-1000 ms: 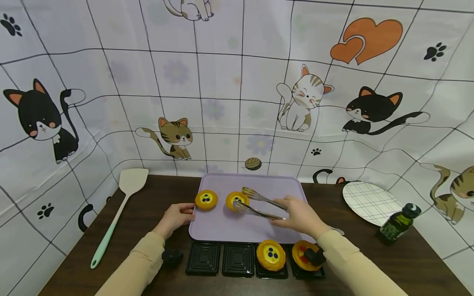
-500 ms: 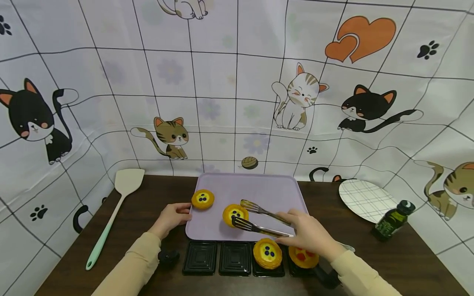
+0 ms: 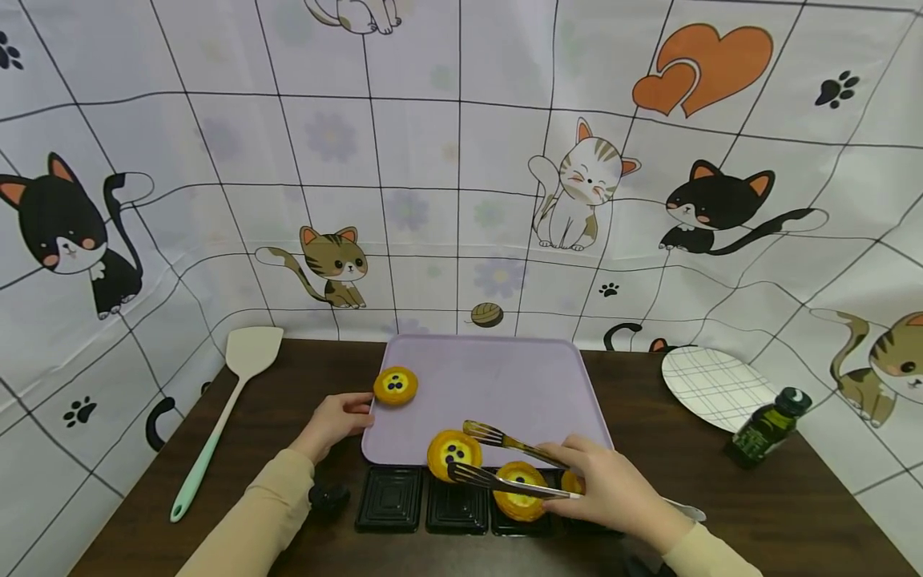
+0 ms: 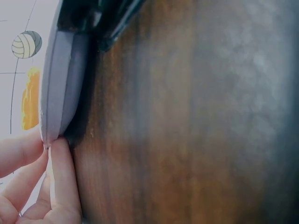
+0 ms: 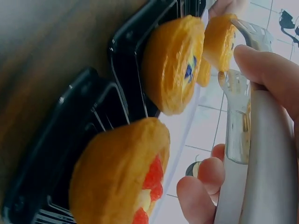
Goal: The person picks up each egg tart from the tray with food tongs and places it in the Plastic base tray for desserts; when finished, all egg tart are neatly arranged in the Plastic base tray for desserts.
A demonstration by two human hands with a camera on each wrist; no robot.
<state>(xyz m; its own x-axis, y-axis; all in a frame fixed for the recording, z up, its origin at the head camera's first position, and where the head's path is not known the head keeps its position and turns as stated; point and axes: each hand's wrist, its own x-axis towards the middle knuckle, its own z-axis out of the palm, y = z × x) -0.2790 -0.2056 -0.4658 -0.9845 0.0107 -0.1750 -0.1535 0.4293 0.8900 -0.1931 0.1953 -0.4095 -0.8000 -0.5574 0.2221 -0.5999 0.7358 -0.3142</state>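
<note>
My right hand (image 3: 613,490) holds metal tongs (image 3: 537,486). Their slotted ends are at the sides of a tart (image 3: 449,450) with dark blue berries, over the near edge of the lilac tray (image 3: 497,377) and the second black plastic holder (image 3: 457,517). My left hand (image 3: 332,425) pinches the tray's left edge between thumb and fingers; the left wrist view shows the tray rim (image 4: 56,88) there. Another blue-berry tart (image 3: 395,386) lies at the tray's left. The third holder bears a berry tart (image 5: 170,65), the fourth a tart with red fruit (image 5: 121,172), mostly hidden by my right hand in the head view.
The leftmost black holder (image 3: 389,501) has nothing in it. A spatula (image 3: 216,433) with a green handle lies at the left. On the right are a white checked plate (image 3: 714,389) and a dark green bottle (image 3: 770,429). A cat-print sheet (image 3: 418,160) hangs behind the table.
The tart at the tongs has come from the middle of the tray toward me, to its near edge. My right hand and the tongs moved with it; my left hand stays at the tray edge.
</note>
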